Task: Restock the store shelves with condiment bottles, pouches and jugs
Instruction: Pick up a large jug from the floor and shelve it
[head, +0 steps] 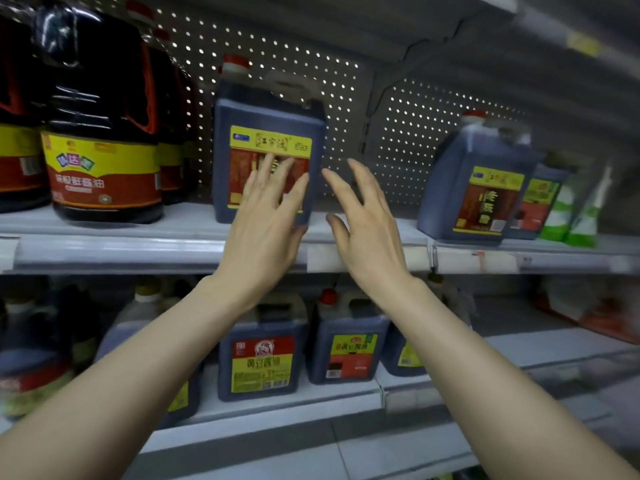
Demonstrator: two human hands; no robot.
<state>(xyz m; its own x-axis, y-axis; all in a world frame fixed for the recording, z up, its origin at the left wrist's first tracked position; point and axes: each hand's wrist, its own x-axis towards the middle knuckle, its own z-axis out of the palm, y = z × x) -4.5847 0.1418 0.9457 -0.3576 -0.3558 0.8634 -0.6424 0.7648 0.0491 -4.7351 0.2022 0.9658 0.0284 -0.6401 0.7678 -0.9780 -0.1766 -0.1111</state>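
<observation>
A dark square jug (266, 112) with a yellow and red label and a red cap stands upright on the upper shelf (114, 249). My left hand (266, 216) is spread in front of its label, fingers apart, holding nothing; whether it touches the jug I cannot tell. Just right of the jug, my right hand (370, 223) is open over the shelf edge, also with nothing in it. A matching jug (474, 188) stands further right on the same shelf.
Round dark soy sauce jugs (100, 133) crowd the upper shelf's left end. Green and white pouches (571, 216) lean at the far right. The lower shelf (294, 407) carries several dark jugs (263, 355). A perforated back panel (346, 81) closes the rear.
</observation>
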